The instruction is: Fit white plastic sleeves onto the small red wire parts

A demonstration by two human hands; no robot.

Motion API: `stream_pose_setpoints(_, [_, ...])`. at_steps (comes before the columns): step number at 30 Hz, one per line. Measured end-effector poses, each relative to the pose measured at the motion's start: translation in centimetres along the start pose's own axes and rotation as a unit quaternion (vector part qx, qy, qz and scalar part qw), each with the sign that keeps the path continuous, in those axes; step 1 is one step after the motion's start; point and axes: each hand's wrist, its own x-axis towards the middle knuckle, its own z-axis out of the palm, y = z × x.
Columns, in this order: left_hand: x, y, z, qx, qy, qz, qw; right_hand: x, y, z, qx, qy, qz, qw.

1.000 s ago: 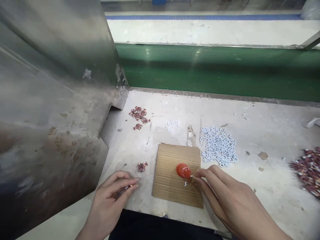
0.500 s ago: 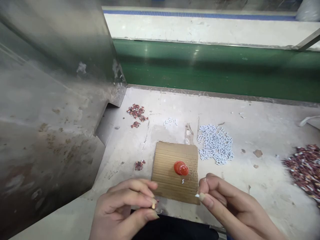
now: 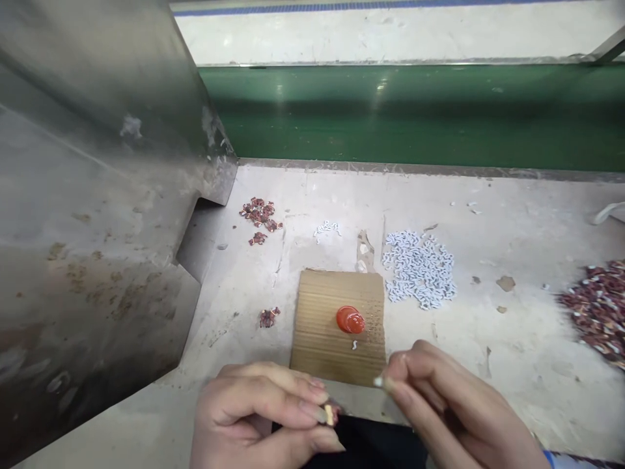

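Corrugated cardboard pad [image 3: 322, 326] lying flat on the table [image 3: 512, 365], near its front edge, carrying a small red cap-like part [image 3: 350, 319] upright near the right half and one tiny white piece [image 3: 355, 344] just in front of that part.

Left hand [image 3: 258, 417] at the lower frame edge, raised just in front of the cardboard pad; thumb and forefinger pinched narrowly on a tiny tan-and-dark component [image 3: 330, 414]. Remaining fingers curled inward.

Right hand [image 3: 449, 410] alongside, close to the left hand but apart from it; fingertips pinched narrowly on a very small white piece [image 3: 378, 382], held just over the front right corner of the pad. Exact shape of both held pieces too small to tell.

Heap of small white pieces [image 3: 417, 270] on the table, just beside the right rear corner of the pad. Smaller white cluster [image 3: 327, 228] behind the pad. Reddish-brown pieces in three places: a small cluster [image 3: 258, 214] at the rear left, a few [image 3: 268, 317] just left of the pad, and a large heap [image 3: 598, 309] well apart at the right edge.

Stained sheet-metal housing [image 3: 97, 195] filling the left side, overhanging the table. Green conveyor belt [image 3: 415, 117] running across behind the table's rear edge.
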Motion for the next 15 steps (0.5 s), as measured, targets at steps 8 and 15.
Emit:
stream_pose_setpoints(8, [-0.5,-0.5,-1.6,0.111,0.047,-0.046,0.992,0.3,4.9,0.9,-0.410,0.007,-0.159,0.898])
stream_pose_setpoints(15, [-0.1,-0.1,-0.8,0.068,0.053,-0.017,0.996,0.2,5.1,-0.1,-0.396,-0.029,-0.154,0.905])
